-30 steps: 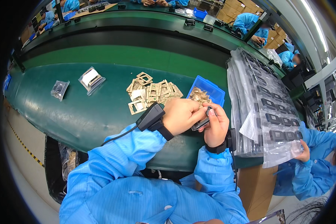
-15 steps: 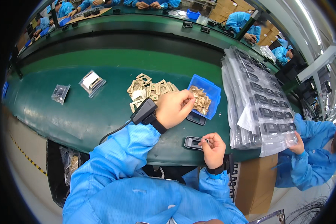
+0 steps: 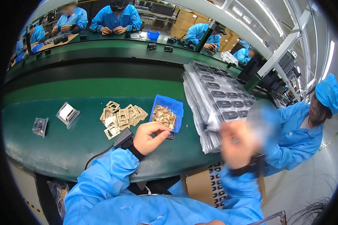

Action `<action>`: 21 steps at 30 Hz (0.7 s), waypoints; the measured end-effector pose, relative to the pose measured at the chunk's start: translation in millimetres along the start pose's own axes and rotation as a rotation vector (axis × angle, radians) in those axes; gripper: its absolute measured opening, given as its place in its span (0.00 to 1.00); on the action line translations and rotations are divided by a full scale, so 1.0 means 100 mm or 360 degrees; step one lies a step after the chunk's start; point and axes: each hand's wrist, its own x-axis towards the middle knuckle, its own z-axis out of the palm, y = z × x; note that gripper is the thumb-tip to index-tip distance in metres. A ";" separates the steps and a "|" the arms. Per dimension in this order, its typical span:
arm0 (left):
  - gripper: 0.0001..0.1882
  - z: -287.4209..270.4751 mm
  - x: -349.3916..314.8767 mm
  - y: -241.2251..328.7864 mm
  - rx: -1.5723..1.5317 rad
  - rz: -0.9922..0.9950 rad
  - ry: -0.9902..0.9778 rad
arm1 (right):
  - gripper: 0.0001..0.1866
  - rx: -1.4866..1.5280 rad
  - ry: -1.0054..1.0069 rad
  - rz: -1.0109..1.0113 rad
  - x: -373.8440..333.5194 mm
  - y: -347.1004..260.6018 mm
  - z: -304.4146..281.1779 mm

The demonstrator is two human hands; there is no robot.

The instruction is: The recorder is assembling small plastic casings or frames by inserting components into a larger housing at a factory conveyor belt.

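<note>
At the left of the green surface [image 3: 75, 155] lies a small clear plastic bag [image 3: 40, 126] with something dark inside, and just beside it a larger clear bag [image 3: 68, 114] with a white label. Next comes a loose heap of tan rectangular frames [image 3: 122, 118], many overlapping. The left hand [image 3: 151, 138], a black device [image 3: 123, 138] strapped at its wrist, hovers at the near edge of a blue bin [image 3: 167, 100], its fingers partly curled and the thumb near the index finger; whether it pinches anything I cannot tell. The bin holds many small tan pieces [image 3: 163, 117], and a dark rectangular part [image 3: 171, 135] shows partly at its near side. To the right, clear plastic sheets [image 3: 197, 112] are stacked, with rows of black frames [image 3: 223, 104]. The right hand [image 3: 236, 144] is blurred before their near end; its opening and any grip cannot be told. Farthest right, a co-worker [image 3: 302, 131] wears a blue coat and cap.
</note>
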 end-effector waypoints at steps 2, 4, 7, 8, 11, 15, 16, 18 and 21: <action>0.07 0.01 0.04 0.00 0.0016 -0.0019 0.0022 | 0.05 0.0300 0.0297 0.0303 0.45 0.45 -0.26; 0.06 0.03 0.07 0.08 0.0084 -0.0014 0.0010 | 0.12 0.0216 0.0298 0.0472 0.87 1.11 -0.47; 0.06 0.04 0.08 0.09 0.0104 0.0085 -0.0088 | 0.15 -0.0221 0.0261 0.0360 1.26 2.09 -0.23; 0.05 0.02 0.08 0.10 0.0110 0.0075 -0.0125 | 0.14 -0.0395 0.0178 0.0393 1.31 2.33 -0.03; 0.05 0.01 0.06 0.06 0.0115 0.0082 -0.0151 | 0.15 -0.0673 0.0007 0.0664 1.35 3.03 0.51; 0.03 0.04 0.06 0.03 0.0299 0.0358 -0.0299 | 0.14 -0.0962 0.0014 0.0871 1.32 3.45 1.08; 0.03 0.05 0.02 0.02 0.0343 0.0412 -0.0299 | 0.14 -0.0975 -0.0054 0.0905 1.33 3.47 1.24; 0.04 0.08 0.01 0.01 0.0394 0.0545 -0.0350 | 0.13 -0.1016 -0.0197 0.0958 1.36 3.51 1.46; 0.05 0.13 0.04 0.03 0.0380 0.0647 -0.0375 | 0.16 -0.1254 -0.0558 0.0971 1.36 3.84 1.47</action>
